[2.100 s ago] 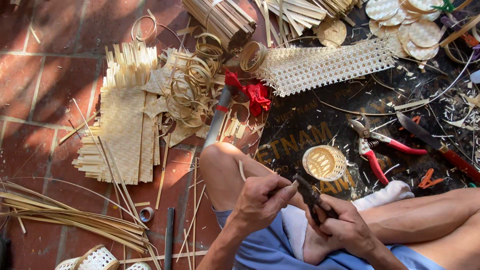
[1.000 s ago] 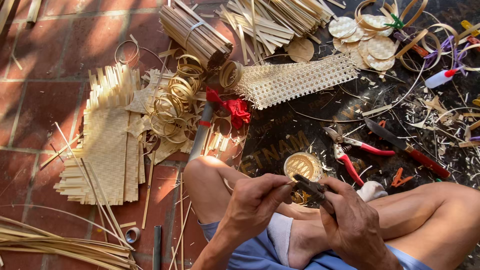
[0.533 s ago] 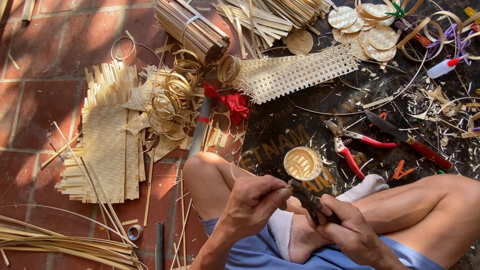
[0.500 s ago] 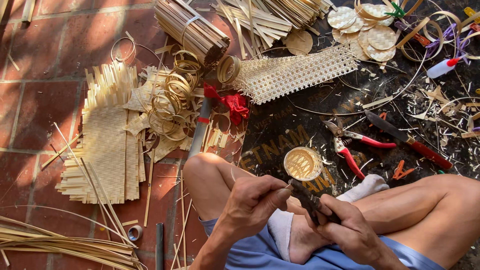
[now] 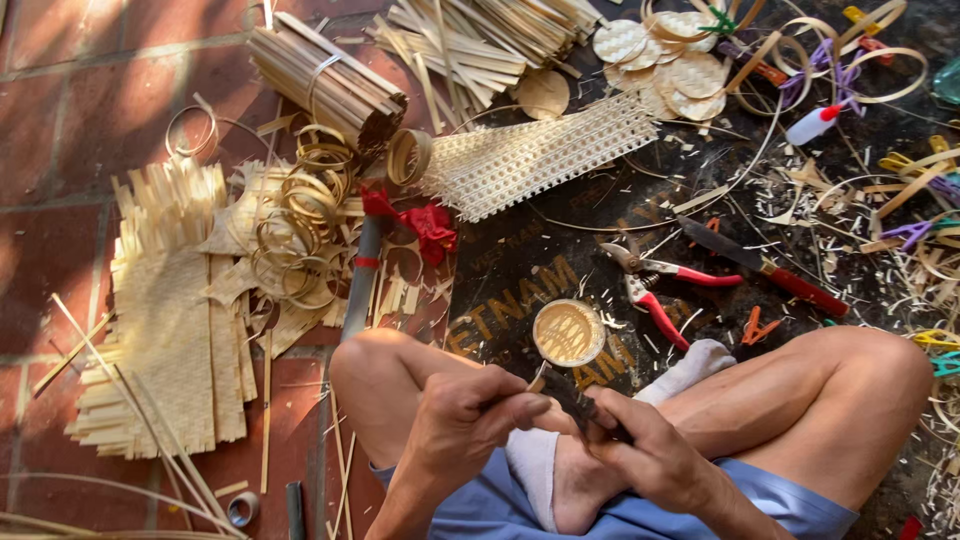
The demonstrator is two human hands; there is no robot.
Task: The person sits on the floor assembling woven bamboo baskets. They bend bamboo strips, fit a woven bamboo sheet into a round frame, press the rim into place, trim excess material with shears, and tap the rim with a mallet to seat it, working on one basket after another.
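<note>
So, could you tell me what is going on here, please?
A person sits cross-legged on the floor. The right hand holds a dark knife against a thin strip pinched in the left hand. A small round woven lid lies ahead, beside red-handled shears, a woven mat and coiled strips.

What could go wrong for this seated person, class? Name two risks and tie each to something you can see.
1. The right hand holds a dark knife whose tip points toward the left hand, which pinches a thin strip; a slip could cut the fingers.
2. Both hands work just above bare legs, so a slipping blade might strike skin.
3. Open red pruners lie near the socked foot.
</note>
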